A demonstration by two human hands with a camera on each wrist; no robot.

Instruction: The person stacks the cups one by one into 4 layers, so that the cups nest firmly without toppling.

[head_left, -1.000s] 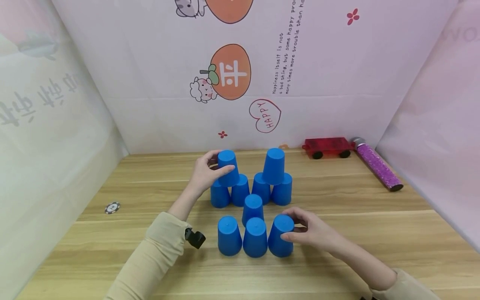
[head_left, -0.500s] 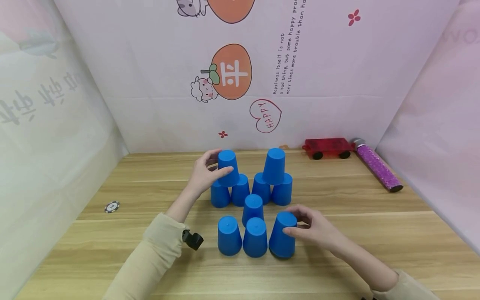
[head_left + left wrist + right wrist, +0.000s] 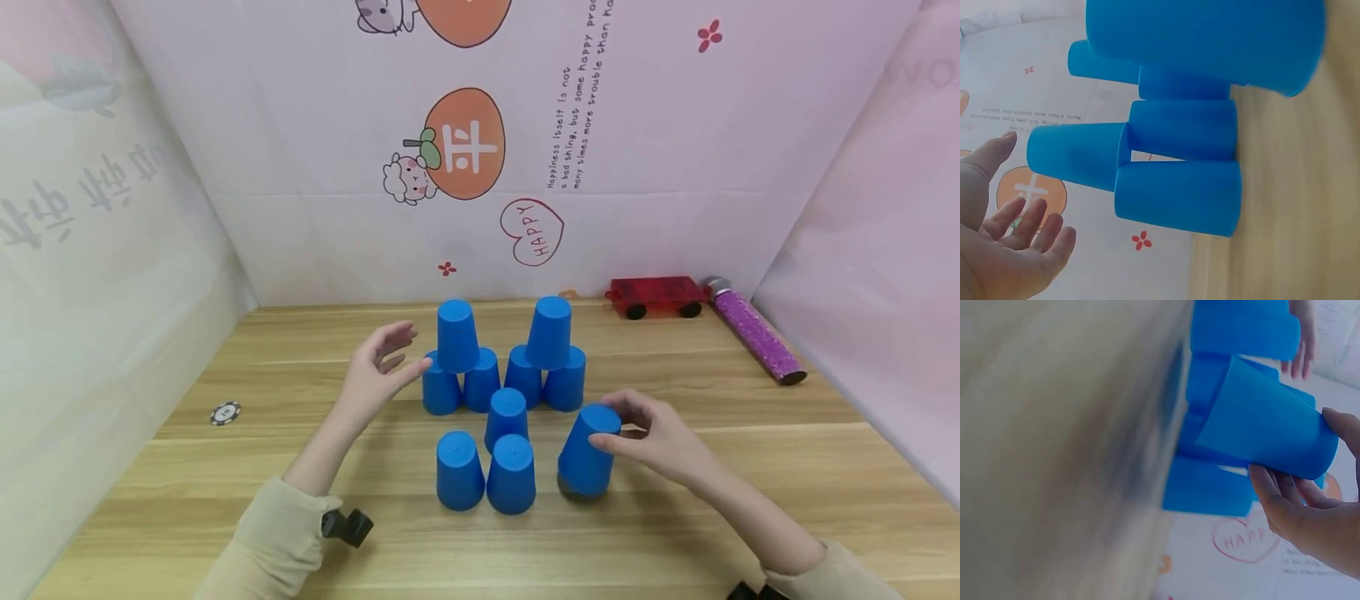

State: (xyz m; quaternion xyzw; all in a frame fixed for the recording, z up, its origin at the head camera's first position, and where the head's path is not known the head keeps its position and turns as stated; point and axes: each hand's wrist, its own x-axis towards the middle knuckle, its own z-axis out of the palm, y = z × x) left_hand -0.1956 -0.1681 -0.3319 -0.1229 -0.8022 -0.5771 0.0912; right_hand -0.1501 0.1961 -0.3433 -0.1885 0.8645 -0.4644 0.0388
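Observation:
My right hand (image 3: 663, 437) grips an upside-down blue cup (image 3: 588, 452) near its base, thumb on the near side; the cup tilts and hangs just above the table. In the right wrist view the same cup (image 3: 1266, 422) sits between thumb and fingers. My left hand (image 3: 378, 375), fingers apart and holding nothing, is left of a blue cup (image 3: 457, 336) that stands across two lower cups. Beside that stack is another like it, topped by a blue cup (image 3: 550, 333). In front stand a single cup (image 3: 507, 419) and two near cups (image 3: 460, 471), all upside down.
A red toy cart (image 3: 655, 294) and a purple glittery tube with a silver end (image 3: 757, 333) lie at the back right. A poker chip (image 3: 225, 412) lies on the left of the wooden table (image 3: 300, 358). Printed white sheets (image 3: 330, 233) enclose the back and sides.
My left hand has let go of the top cup of the left stack and drawn back left. My right hand has lifted the front right cup and moved it right, away from its row.

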